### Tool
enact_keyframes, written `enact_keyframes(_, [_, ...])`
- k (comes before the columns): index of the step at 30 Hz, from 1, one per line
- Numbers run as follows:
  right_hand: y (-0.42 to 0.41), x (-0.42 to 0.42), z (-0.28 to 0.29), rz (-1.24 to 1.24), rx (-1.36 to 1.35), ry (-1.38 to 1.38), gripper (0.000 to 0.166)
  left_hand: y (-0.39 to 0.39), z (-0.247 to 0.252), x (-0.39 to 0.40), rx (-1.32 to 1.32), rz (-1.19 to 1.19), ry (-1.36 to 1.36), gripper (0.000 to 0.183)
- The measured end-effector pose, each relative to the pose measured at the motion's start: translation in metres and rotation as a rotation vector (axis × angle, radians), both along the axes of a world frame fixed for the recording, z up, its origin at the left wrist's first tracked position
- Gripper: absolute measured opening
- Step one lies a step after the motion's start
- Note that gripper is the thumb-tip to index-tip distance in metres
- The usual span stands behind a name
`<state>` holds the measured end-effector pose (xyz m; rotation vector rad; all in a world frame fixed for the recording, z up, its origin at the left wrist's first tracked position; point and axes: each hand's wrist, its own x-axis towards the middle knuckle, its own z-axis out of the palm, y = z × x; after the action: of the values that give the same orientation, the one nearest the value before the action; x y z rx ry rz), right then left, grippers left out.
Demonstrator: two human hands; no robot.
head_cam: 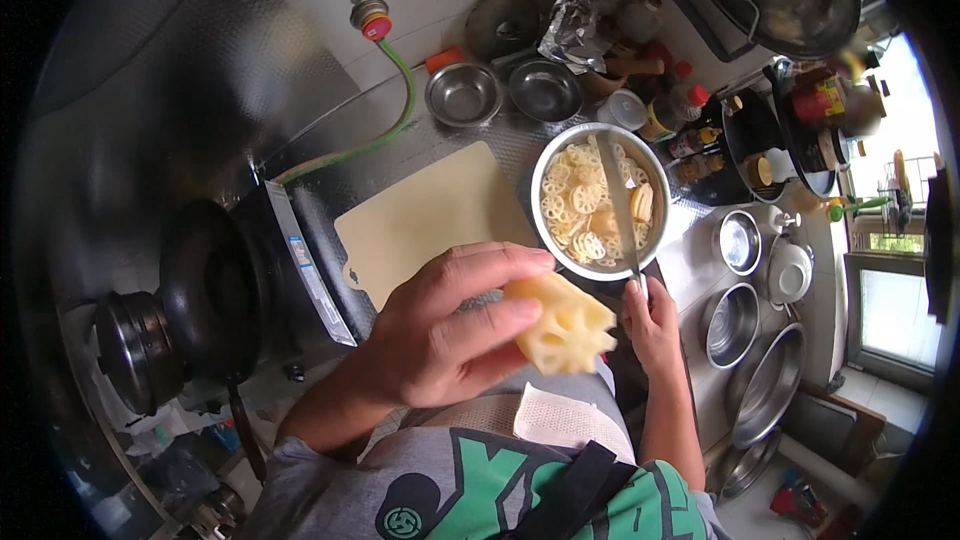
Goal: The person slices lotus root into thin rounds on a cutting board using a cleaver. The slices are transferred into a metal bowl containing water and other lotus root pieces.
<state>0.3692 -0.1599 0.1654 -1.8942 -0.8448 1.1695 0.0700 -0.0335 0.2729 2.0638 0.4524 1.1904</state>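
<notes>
My left hand [457, 322] grips a peeled piece of lotus root [566, 326], its holed, ragged end facing right, raised close to the camera. With my right hand [651, 319] I hold a kitchen knife [616, 191] by its handle; the blade reaches over a round metal basin [537, 202]. Many lotus root slices [585, 197] and a few thicker pieces fill the basin. A cream cutting board [427, 214] lies to the basin's left, partly hidden behind my left hand. Whether the blade touches the slices I cannot tell.
Two small metal bowls [463, 94] stand behind the board, beside crumpled foil [574, 30]. Sauce bottles [686, 101] crowd the back right. More metal basins [731, 325] line the right side. A gas stove with a dark wok [214, 292] is at the left; a green hose [409, 101] runs behind the board.
</notes>
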Motion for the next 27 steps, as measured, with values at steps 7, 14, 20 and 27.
enact_keyframes(7, [0.039, -0.066, 0.079, 0.189, 0.185, 0.88, 0.048, -0.01, -0.03, 0.005, 0.026, 0.017, 0.115, 0.068])
enact_keyframes(14, [0.045, -0.084, 0.099, 0.161, 0.1, 1.041, 0.045, -0.015, -0.028, 0.004, 0.047, 0.084, 0.101, 0.063])
enact_keyframes(20, [0.052, -0.093, 0.095, 0.19, 0.152, 1.083, 0.047, -0.015, -0.03, 0.001, 0.075, 0.107, 0.092, 0.06])
enact_keyframes(27, [0.057, -0.098, 0.087, 0.163, 0.035, 1.335, 0.062, -0.009, -0.019, -0.004, 0.147, 0.114, 0.158, 0.053])
